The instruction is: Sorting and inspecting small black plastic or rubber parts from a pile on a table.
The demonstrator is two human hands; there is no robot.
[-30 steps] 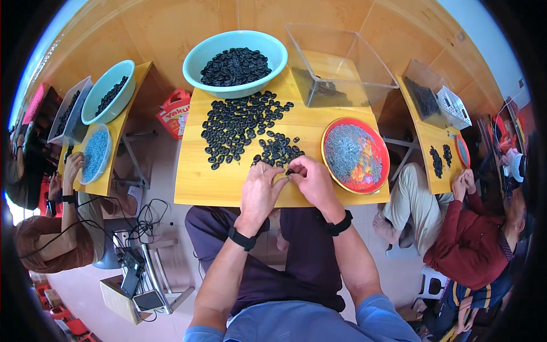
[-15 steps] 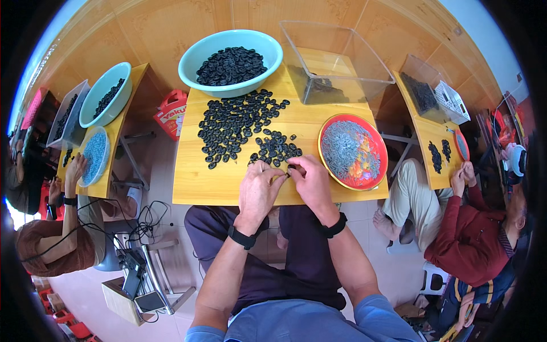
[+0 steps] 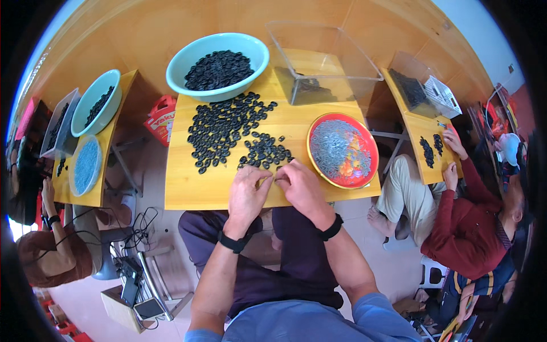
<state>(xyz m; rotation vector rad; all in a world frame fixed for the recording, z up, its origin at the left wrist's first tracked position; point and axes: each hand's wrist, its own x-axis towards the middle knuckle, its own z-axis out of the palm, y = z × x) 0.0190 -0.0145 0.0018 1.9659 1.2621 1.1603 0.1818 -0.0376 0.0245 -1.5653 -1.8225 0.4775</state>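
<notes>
Yellow tbl (image 3: 182,191): L hand (image 3: 245,194) & R hand (image 3: 305,191) left of red tray (image 3: 371,157), fingertips curled close; blk pc now hidden, can't tell grip.

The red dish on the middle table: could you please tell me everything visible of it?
The red dish is round and shallow, perhaps plastic, with a yellow rim and a multicoloured pattern inside. It rests upright on the right of the yellow table, holding many small grey pieces, heaped mostly on its left. The right hand is close beside it.
</notes>
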